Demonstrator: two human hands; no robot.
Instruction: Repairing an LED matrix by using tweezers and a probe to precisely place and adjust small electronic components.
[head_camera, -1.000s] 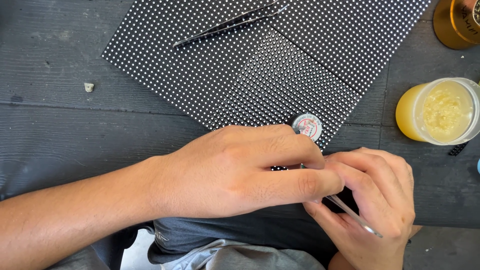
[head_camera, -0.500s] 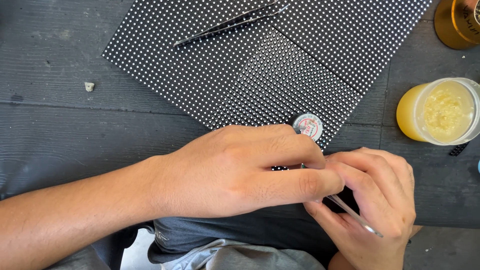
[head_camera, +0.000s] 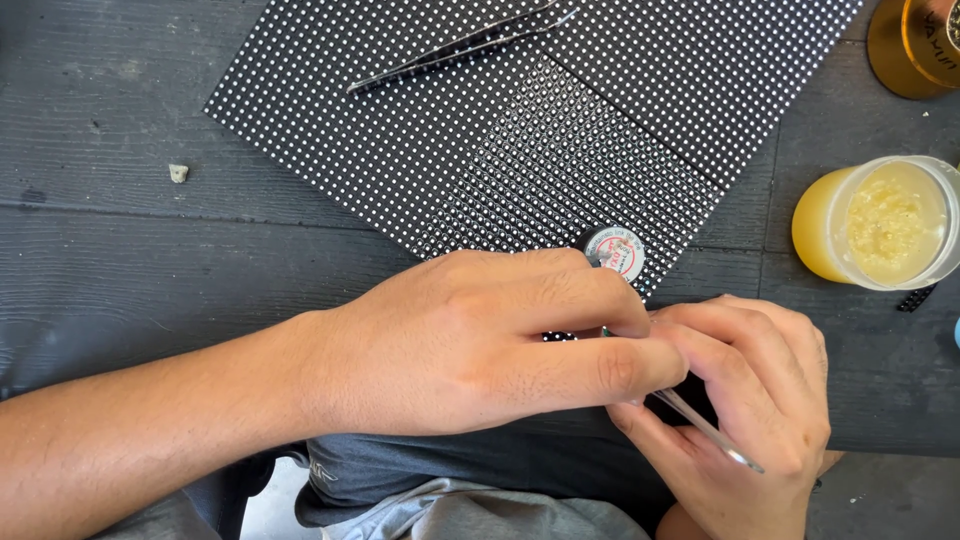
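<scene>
My left hand (head_camera: 480, 345) lies palm down at the near edge of a black panel (head_camera: 450, 150) covered in a grid of white dots, fingers pointing right and meeting my right hand (head_camera: 745, 400). What the left fingers hold is hidden. In my right hand is a thin metal tool (head_camera: 705, 430), its tip concealed under the left fingers. A small round spool (head_camera: 615, 250) with a white and red label sits on the panel just above my left knuckles.
Metal tweezers (head_camera: 455, 50) lie on the panel's far part. An open yellow jar (head_camera: 880, 225) of pale paste stands at the right, an amber container (head_camera: 915, 45) at the top right. A small crumb (head_camera: 178, 172) lies on the dark wooden table (head_camera: 120, 260).
</scene>
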